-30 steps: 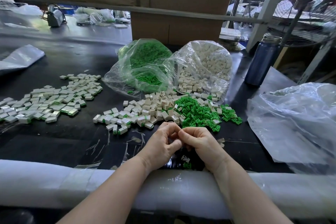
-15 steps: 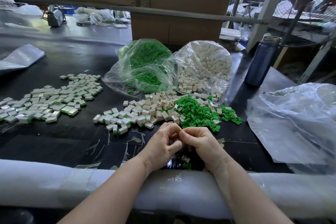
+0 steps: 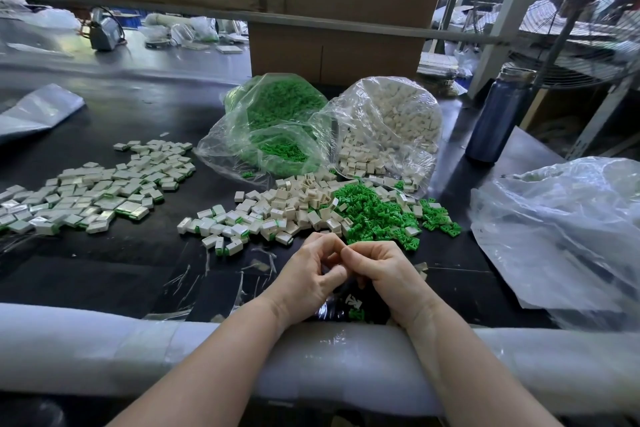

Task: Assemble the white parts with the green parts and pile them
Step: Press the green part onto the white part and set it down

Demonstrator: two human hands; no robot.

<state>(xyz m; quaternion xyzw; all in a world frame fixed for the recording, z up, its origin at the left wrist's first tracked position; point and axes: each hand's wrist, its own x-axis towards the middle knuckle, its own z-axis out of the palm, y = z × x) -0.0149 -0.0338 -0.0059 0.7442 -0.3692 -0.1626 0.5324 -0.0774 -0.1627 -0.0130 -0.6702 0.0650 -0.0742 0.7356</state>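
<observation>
left hand [image 3: 311, 274]: fingers curled, pinching something hidden
right hand [image 3: 384, 270]: same, fingertip to fingertip, likely mating a pair
white parts [image 3: 304, 198]: loose on bench, within reach
green parts [image 3: 374, 215]: beside them
done pile [image 3: 93, 191]: far left, kept apart

bright daylight enters from the upper right, glare on the plastic bags [image 3: 561, 229]; wide-angle bending at edges, background soft.

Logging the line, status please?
Left hand and right hand together, fingers curled, contents hidden. Loose white parts and green parts just ahead. Nothing in the way.
</observation>
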